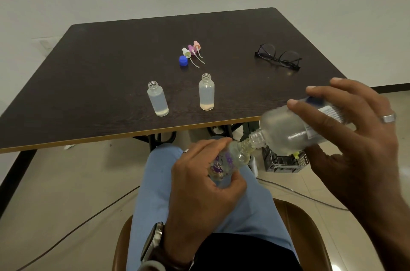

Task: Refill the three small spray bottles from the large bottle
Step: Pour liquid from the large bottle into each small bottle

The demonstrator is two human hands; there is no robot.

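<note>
- Pouring position: large bottle (pixel 295 128) tipped steeply, neck down and to the left, its open mouth touching the mouth of a small spray bottle (pixel 224 163) with a purple flower print.
- Both bottles are held in the air below the bench's near edge, over the person's lap.
- Right hand (pixel 359 137) wraps the large bottle's body, fingers over the top and the label, thumb beneath; grip closed on it. A ring sits on one finger.
- Left hand (pixel 204 184) clasps the flower-print bottle, tilted with its neck up and to the right; grip closed around its body. A watch is on that wrist.
- Liquid level in the held small bottle cannot be read; the large bottle is motion-blurred.
- Two more small spray bottles stand upright and uncapped on the bench (pixel 88 71): left bottle (pixel 158 98) and right bottle (pixel 206 92), well apart, each with liquid showing at the bottom.
- Behind them lie three spray heads with dip tubes: white (pixel 186 52), purple (pixel 191 48), pink (pixel 196 45), clustered together.
- Blue cap (pixel 183 60) sits just beside the white head.
- Black eyeglasses (pixel 278 56) rest on the bench's far right.
</note>
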